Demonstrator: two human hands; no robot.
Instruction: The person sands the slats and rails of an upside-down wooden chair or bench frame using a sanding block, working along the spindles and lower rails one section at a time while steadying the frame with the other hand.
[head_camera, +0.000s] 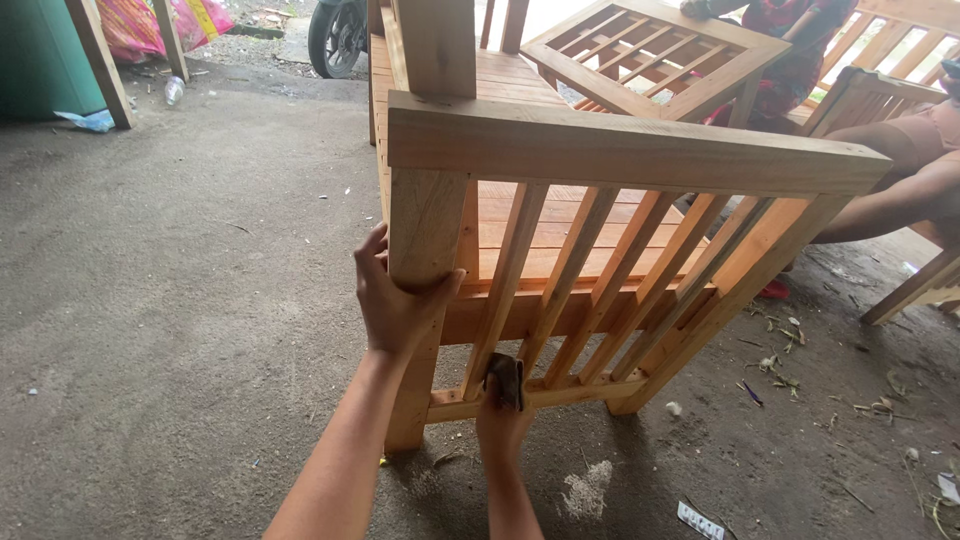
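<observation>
A bare wooden bench frame (620, 150) with slanted side slats stands on the concrete floor before me. My left hand (393, 300) wraps around its front corner leg (425, 225), thumb on the inner face. My right hand (502, 415) is low down at the bottom rail (560, 393), fingers closed on a small dark folded piece of sandpaper (508, 378) pressed against the foot of a slat.
A second slatted wooden frame (650, 55) rests on the bench seat behind. A person sits at the right (900, 185), another farther back (790, 45). A motorbike wheel (335, 35) stands at the top. Wood scraps litter the floor at right (790, 350); sawdust patch (585, 490) nearby.
</observation>
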